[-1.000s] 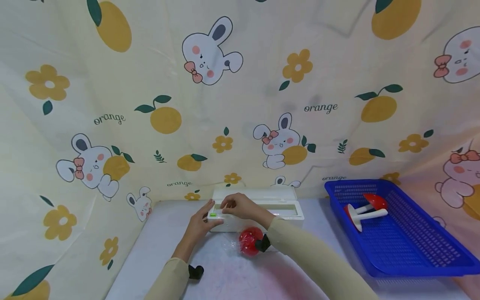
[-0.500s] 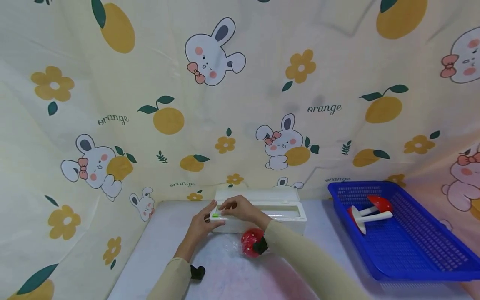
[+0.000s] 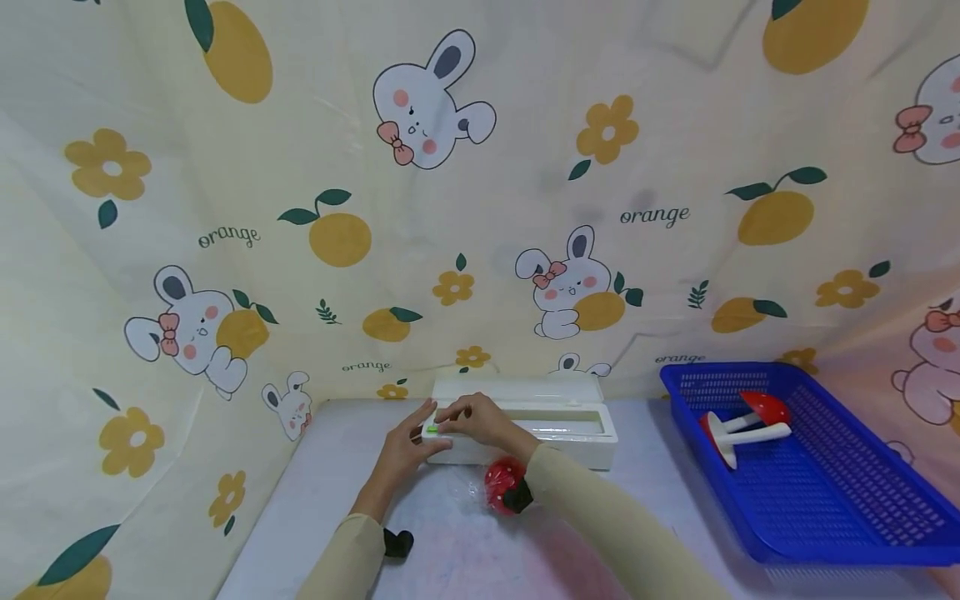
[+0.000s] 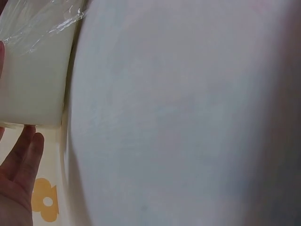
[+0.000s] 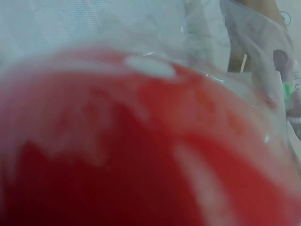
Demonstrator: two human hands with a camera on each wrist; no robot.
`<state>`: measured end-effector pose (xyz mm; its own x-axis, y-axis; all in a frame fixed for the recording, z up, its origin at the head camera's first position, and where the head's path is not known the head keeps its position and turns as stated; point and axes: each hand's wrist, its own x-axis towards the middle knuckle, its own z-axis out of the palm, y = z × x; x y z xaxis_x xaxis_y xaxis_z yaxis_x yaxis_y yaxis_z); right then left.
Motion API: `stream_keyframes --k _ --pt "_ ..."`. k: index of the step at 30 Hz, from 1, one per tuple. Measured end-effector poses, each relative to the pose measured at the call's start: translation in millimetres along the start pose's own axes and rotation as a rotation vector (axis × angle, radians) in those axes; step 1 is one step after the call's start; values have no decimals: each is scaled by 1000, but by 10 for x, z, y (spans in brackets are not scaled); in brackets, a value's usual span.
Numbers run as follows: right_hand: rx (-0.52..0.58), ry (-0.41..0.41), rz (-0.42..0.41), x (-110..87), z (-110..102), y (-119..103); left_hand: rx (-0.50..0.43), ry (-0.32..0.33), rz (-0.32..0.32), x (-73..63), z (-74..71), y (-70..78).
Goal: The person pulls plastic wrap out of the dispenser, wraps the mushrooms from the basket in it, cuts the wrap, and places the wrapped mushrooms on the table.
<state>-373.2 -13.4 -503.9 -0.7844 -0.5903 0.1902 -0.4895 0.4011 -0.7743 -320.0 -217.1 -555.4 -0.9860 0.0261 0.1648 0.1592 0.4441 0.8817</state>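
A white cling film dispenser with its lid raised stands at the back of the table. My left hand grips its left end, thumb at the front face and fingers at the end and behind. My right hand reaches over the top, its thumb and fingers pinching at the small green slider near that end. Clear film hangs over the dispenser's front. Below the right forearm lies a red toy mushroom with white dots, wrapped in film; its cap fills much of the right wrist view.
On the right stands a blue plastic basket, with red-capped toy mushrooms on white stems lying in it. A patterned cloth hangs behind the table. Black camera mounts are on both wrists.
My right fingertips have shifted slightly left, closer over the green slider. The left hand keeps its grip on the dispenser's end. The head view has turned a little.
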Motion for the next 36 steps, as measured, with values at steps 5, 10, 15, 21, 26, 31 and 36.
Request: stream_keyframes --k 5,10,15,21,26,31,36 --pt "5 -13 25 -14 12 -18 26 10 8 1 4 -12" --pt "-11 4 11 -6 34 -9 33 12 3 1 5 -13" --pt "-13 7 1 7 41 -13 44 13 12 0 -6 0" --pt "-26 -8 -12 23 28 -5 46 9 20 1 -19 -1" --pt "-14 -24 -5 26 3 8 28 5 35 8 -21 -3" --pt "-4 -30 -19 12 -16 21 24 3 47 13 -9 -28" --pt "-13 -30 -37 7 -32 53 21 0 43 18 4 -26"
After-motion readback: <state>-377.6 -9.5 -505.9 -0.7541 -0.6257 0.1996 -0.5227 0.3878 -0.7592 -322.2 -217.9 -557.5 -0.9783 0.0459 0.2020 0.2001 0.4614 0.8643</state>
